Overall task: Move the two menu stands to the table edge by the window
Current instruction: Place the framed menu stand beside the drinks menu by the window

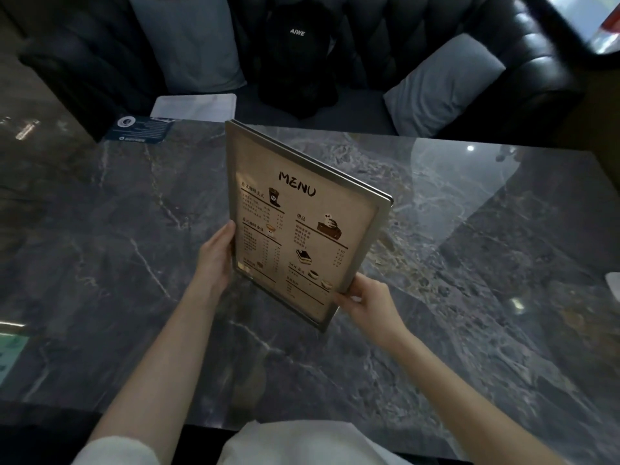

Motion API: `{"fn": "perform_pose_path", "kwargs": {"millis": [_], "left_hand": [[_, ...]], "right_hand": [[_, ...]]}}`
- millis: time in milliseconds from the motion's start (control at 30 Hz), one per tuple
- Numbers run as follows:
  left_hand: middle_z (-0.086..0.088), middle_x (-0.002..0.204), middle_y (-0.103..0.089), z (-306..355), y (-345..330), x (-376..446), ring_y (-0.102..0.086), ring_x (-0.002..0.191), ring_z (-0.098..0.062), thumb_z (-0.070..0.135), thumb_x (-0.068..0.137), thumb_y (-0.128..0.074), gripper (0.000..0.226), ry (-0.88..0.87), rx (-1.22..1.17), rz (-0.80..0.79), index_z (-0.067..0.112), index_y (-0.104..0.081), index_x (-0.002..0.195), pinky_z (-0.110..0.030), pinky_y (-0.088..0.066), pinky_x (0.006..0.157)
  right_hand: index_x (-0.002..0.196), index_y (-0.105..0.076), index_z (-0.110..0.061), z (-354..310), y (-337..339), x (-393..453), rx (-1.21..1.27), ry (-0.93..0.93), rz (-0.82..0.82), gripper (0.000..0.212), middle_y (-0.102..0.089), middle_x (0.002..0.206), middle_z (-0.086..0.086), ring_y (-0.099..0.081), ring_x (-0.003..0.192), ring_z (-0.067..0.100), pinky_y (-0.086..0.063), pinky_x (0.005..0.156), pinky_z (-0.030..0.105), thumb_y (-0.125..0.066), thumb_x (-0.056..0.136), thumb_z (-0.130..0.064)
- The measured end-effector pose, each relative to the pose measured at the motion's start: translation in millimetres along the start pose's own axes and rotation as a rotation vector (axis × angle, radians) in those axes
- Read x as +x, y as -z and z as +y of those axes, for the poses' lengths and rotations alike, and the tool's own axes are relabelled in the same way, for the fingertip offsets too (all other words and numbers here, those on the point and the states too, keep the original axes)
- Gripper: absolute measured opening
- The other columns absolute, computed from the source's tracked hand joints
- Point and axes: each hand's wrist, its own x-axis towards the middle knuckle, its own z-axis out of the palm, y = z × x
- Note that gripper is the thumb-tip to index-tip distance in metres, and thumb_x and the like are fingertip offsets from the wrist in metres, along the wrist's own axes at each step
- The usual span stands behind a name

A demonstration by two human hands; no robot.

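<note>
A menu stand point(298, 223) with a silver frame and a beige page headed MENU is held above the middle of the dark marble table point(469, 263), tilted back and to the left. My left hand point(216, 260) grips its left edge near the bottom. My right hand point(365, 300) pinches its lower right corner. A second upright stand does not show; a dark blue card point(141, 127) lies flat at the table's far left edge, and a pale flat sheet point(194, 104) lies just behind it.
A black tufted sofa point(419, 38) runs along the far side, with two grey cushions point(188, 41) point(443, 85) and a black backpack point(298, 58) between them. A bright window point(597, 21) shows at the top right. A white object point(614, 283) sits at the right edge.
</note>
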Motion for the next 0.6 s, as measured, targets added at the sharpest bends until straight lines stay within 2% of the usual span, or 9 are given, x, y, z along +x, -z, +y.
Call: {"fn": "perform_pose_path", "kwargs": {"millis": [133,200,300,400,467,600], "left_hand": [[0.002,0.082,-0.077,1,-8,-3,-0.072,0.076,-0.009,0.022,0.093,-0.052,0.022,0.032,-0.022,-0.005,0.008,-0.066,0.101,-0.018,-0.056,0.058],[0.001,0.082,-0.077,1,-18,-4,-0.073,0.077,-0.011,0.023,0.093,-0.052,0.023,0.039,-0.017,-0.023,0.007,-0.066,0.102,-0.019,-0.056,0.058],[0.0,0.085,-0.077,0,-42,-4,-0.072,0.08,-0.012,0.023,0.092,-0.053,0.027,0.041,0.009,-0.05,0.004,-0.065,0.107,-0.02,-0.057,0.06],[0.0,0.085,-0.077,-1,-72,-5,-0.072,0.08,-0.011,0.023,0.091,-0.056,0.026,0.045,0.041,-0.071,0.004,-0.066,0.106,-0.02,-0.057,0.06],[0.001,0.083,-0.077,-1,-94,-6,-0.073,0.079,-0.011,0.025,0.09,-0.056,0.025,0.043,0.067,-0.121,0.006,-0.067,0.104,-0.019,-0.056,0.059],[0.001,0.089,-0.077,2,-142,-10,-0.072,0.084,-0.012,0.028,0.09,-0.055,0.024,0.032,0.118,-0.219,0.012,-0.069,0.1,-0.02,-0.057,0.062]], "right_hand": [[0.107,-0.064,-0.017,1,8,-2,0.02,-0.017,0.007,0.029,-0.061,0.09,-0.029,-0.058,0.082,-0.02,-0.044,0.071,-0.001,-0.062,0.082,-0.002],[0.105,-0.064,-0.016,3,15,-4,0.033,-0.038,0.035,0.028,-0.065,0.093,-0.02,-0.061,0.081,-0.014,-0.046,0.071,0.001,-0.064,0.081,-0.003],[0.101,-0.065,-0.014,7,32,-11,0.053,-0.061,0.091,0.024,-0.068,0.097,-0.009,-0.065,0.087,0.001,-0.051,0.076,0.01,-0.067,0.079,-0.005],[0.103,-0.064,-0.013,10,55,-20,0.103,-0.077,0.132,0.026,-0.069,0.103,-0.004,-0.065,0.095,0.007,-0.053,0.082,0.021,-0.066,0.079,-0.004],[0.103,-0.064,-0.013,11,73,-27,0.125,-0.083,0.169,0.026,-0.069,0.104,-0.002,-0.066,0.095,0.008,-0.053,0.083,0.023,-0.066,0.079,-0.003],[0.1,-0.065,-0.015,14,115,-40,0.115,-0.071,0.233,0.025,-0.071,0.101,-0.001,-0.066,0.087,0.0,-0.054,0.078,0.018,-0.067,0.078,-0.003]]}}
